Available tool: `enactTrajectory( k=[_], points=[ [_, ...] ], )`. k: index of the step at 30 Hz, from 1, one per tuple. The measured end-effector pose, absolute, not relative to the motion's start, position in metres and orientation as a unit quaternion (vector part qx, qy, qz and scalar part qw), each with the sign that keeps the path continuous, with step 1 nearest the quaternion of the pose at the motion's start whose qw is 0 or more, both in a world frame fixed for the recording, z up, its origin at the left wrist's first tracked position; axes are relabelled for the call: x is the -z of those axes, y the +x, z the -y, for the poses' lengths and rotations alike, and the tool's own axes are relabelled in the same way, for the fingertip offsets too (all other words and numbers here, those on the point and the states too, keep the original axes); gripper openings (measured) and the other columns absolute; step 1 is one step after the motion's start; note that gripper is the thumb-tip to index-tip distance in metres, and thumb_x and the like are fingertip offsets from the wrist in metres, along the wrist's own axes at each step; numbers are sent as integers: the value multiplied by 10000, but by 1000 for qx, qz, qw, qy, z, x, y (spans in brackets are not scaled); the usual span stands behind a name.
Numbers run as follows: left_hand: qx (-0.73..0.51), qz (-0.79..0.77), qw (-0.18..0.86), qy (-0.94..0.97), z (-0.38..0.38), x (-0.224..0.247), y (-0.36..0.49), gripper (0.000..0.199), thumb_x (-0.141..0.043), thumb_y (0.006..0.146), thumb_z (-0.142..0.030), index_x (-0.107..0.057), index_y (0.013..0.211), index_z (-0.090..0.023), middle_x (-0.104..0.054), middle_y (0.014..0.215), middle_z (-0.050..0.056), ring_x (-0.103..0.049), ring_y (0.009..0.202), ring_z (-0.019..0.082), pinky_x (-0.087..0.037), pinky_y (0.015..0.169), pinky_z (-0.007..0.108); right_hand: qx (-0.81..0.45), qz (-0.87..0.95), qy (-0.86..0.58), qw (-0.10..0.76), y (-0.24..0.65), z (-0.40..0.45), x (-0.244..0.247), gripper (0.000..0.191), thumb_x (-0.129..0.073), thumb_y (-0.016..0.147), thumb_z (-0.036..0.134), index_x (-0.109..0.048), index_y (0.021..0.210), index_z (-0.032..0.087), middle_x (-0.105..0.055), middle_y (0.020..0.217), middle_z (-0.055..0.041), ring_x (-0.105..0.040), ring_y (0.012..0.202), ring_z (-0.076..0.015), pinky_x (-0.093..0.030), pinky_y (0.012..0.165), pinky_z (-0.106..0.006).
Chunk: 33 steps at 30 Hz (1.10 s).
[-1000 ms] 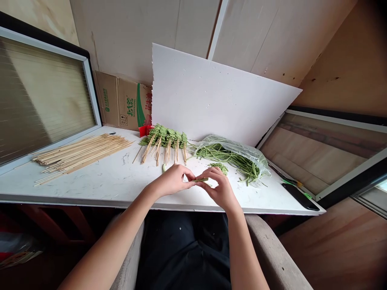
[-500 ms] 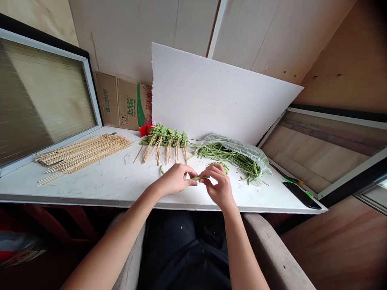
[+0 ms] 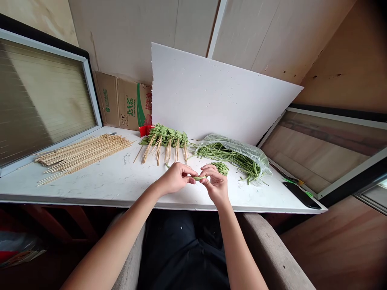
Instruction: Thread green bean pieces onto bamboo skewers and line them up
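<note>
Between both hands, above the white tabletop, is a green bean. My left hand pinches its left end between thumb and fingers. At the other end, the thumb and fingertips of my right hand are closed on it. A length of bean trails out behind my left hand. Just beyond my right hand lies a small pile of cut bean pieces. Farther back, skewered beans are stacked with their bare stick ends toward me. To their right, long beans spill from a clear plastic bag.
A heap of wooden skewers lies on the left. A cardboard box and a white board stand along the back. A black phone rests near the right edge. Glass-paned frames flank both sides.
My right hand has shifted slightly left, and its fingers have moved along the bean. More of the cut pile shows behind it. The left hand has barely moved.
</note>
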<state>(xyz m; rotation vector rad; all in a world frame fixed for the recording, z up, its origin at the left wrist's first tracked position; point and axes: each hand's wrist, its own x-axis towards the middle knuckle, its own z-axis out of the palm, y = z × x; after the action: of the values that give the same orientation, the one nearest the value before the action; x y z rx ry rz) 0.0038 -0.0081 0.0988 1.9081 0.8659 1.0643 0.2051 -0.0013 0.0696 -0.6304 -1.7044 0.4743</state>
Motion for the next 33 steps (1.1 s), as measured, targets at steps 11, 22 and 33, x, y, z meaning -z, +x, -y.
enactTrajectory(
  k=[11, 22, 33],
  points=[
    [-341, -426, 130, 828, 27, -120, 1, 269, -579, 920, -108, -768, 756, -207, -744, 804, 48, -644, 724, 190, -427, 659, 286, 32, 800, -288, 525, 210, 21, -96, 256, -763, 927, 174, -806, 1118, 338, -734, 877, -47, -606, 959, -276, -541, 864, -459],
    [-333, -407, 162, 835, 23, -116, 3, 273, -551, 842, -58, -699, 663, -203, -717, 720, 27, -612, 690, 175, -411, 668, 269, -50, 761, -306, 570, 202, 15, -82, 110, -728, 942, 235, -808, 886, 285, -738, 784, -41, -611, 987, -292, -529, 885, -466],
    [-386, -333, 293, 809, 13, -105, 2, 336, -488, 773, 7, -756, 714, -187, -746, 746, 26, -667, 754, 171, -481, 700, 258, -261, 682, -310, 610, 200, -6, -53, 317, -782, 856, 583, -774, 775, 277, -714, 725, -76, -604, 1125, -346, -506, 994, -543]
  ],
)
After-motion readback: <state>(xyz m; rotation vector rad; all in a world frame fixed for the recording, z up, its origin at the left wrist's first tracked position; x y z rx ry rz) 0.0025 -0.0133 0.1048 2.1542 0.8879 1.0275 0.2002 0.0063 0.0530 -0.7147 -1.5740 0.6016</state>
